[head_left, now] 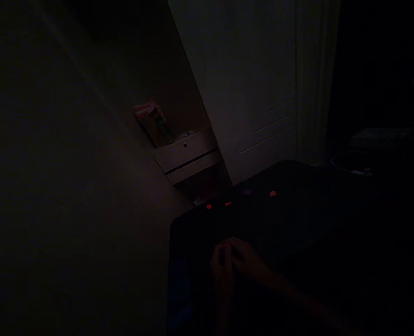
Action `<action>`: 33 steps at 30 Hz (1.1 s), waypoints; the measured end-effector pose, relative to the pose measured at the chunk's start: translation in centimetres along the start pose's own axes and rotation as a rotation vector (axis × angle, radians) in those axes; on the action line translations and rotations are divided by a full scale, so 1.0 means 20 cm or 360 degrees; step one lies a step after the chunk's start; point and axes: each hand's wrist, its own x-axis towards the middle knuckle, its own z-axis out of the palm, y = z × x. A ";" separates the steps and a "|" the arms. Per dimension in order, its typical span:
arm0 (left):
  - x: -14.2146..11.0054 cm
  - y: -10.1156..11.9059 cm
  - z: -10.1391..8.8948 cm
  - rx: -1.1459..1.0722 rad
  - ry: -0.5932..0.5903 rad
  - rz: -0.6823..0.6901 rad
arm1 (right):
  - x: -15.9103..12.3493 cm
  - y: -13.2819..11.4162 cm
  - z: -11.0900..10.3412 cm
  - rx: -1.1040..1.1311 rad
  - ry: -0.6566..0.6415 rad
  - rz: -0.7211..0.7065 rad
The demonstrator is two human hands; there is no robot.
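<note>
The room is very dark. My left hand and my right hand meet low over a dark surface, their fingertips brought together. Between the fingertips shows a small reddish-orange piece, too dim to name; both hands seem closed on it. Farther off on the same dark surface lie a small orange-red piece, a short reddish bar-shaped piece, a dim purple piece and a larger orange piece. None of these touches my hands.
A pale wall rises on the left. Beyond the surface stand a light drawer unit with a packet on top, and a pale panelled door. A blue patch lies near the left edge. The right side is nearly black.
</note>
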 end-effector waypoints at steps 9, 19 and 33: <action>0.00 0.01 0.00 -0.0021 0.0010 -0.0004 | 0.00 0.02 0.01 -0.0001 0.0006 0.0006; -0.01 0.02 0.00 0.0005 0.0020 -0.0024 | 0.00 0.02 0.02 0.0005 0.0019 -0.0009; 0.00 0.01 0.00 0.0027 -0.0007 0.0011 | 0.00 0.02 0.01 -0.0001 0.0003 -0.0009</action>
